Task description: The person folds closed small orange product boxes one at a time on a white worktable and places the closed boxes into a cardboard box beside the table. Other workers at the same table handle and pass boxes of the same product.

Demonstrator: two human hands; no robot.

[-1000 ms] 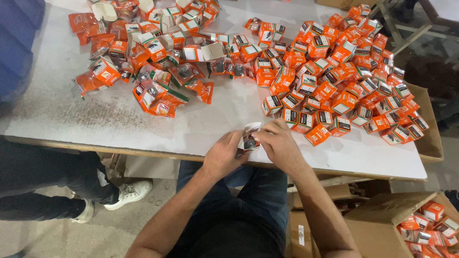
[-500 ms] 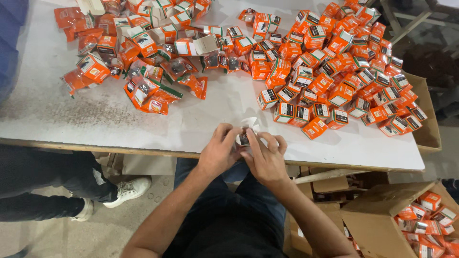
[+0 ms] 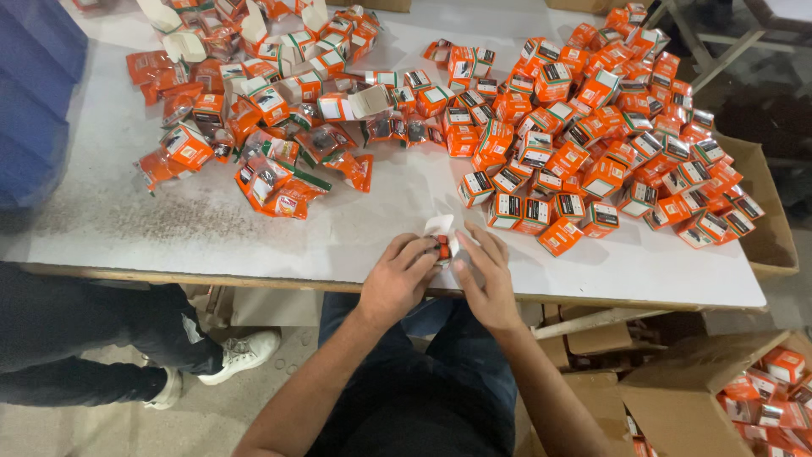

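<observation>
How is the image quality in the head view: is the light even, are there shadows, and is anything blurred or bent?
Head view: light is fairly even on the white table; the left hand and right hand cast only soft shadows; the far right corner is dark; the small orange box between the hands is mostly hidden; the table edges look slightly bowed; the piled orange boxes are sharp.

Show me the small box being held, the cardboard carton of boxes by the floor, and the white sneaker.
small box (image 3: 441, 245), head view, orange side between the fingers
cardboard carton (image 3: 677, 385), head view, open flap
white sneaker (image 3: 245, 354), head view, upper
</observation>
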